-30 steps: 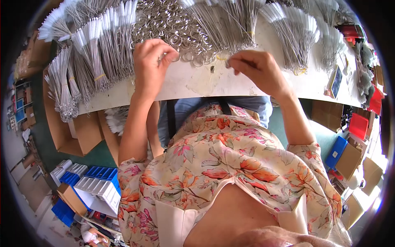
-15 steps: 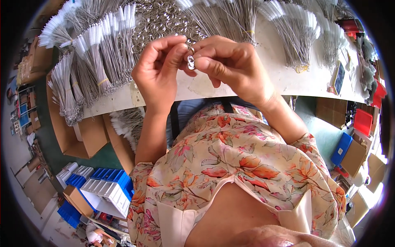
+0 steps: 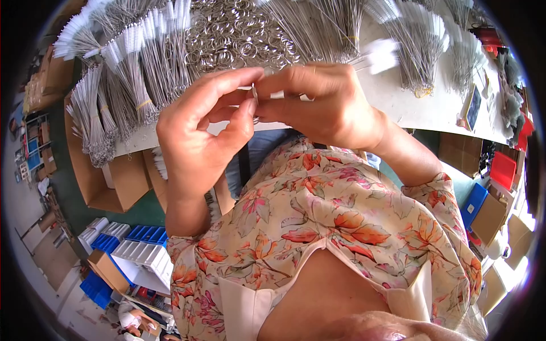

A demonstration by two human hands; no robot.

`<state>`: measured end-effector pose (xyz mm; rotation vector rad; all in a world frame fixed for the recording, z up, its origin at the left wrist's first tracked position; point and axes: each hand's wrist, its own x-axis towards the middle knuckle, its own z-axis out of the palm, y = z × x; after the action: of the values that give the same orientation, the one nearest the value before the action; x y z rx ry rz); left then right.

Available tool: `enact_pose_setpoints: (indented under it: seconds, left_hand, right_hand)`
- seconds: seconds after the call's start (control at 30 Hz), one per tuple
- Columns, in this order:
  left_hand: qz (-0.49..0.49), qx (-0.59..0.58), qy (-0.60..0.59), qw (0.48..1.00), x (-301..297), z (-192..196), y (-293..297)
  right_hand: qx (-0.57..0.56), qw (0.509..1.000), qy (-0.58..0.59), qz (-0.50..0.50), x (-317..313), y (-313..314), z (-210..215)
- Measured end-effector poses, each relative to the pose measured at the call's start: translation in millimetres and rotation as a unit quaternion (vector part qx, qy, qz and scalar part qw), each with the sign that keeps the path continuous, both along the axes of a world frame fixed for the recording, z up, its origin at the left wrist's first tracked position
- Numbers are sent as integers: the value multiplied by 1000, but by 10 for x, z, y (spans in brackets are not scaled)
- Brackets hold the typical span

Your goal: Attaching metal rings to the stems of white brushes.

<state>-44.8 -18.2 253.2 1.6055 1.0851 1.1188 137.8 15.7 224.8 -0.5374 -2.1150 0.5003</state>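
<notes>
A metal ring (image 3: 254,91) is pinched between the thumb and fingers of my left hand (image 3: 196,133), over the table's near edge. My right hand (image 3: 330,105) is closed, its fingertips meeting the ring from the other side. Behind its knuckles sticks out a thin-wired brush with white bristles (image 3: 381,55), blurred by motion; its wire seems to run into this hand, but its other end is hidden by the fingers. A bit of shiny metal shows just below the ring. Beyond both hands lies a wide heap of loose metal rings (image 3: 239,37).
Bundles of white-tipped wire brushes (image 3: 133,68) flank the ring heap, with more bundles (image 3: 418,51) to the right on the white table (image 3: 392,105). An open cardboard box (image 3: 116,182) stands below left, near blue and white bins (image 3: 145,250). A person (image 3: 133,318) is at lower left.
Both hands have come down toward me, the left one also leftward. The ring has turned edge-on between the fingers. A blurred white-bristled brush now shows behind my right hand.
</notes>
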Motion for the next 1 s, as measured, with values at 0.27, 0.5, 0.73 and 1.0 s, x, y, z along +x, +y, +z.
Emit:
enact_pose_setpoints:
  seconds: [0.27, 0.5, 0.73, 1.0]
  left_hand:
    - [113, 235, -37, 965, 147, -207, 93]
    - [96, 192, 4, 977, 112, -173, 88]
    - [32, 106, -13, 994, -48, -105, 114]
    - [178, -47, 208, 961, -605, -315, 857]
  right_hand:
    - [-590, 766, 244, 76, -55, 6, 279]
    - [-558, 797, 228, 48, -74, 1, 227]
    - [-528, 837, 133, 57, -31, 83, 249]
    - [-83, 981, -133, -111, 38, -87, -559]
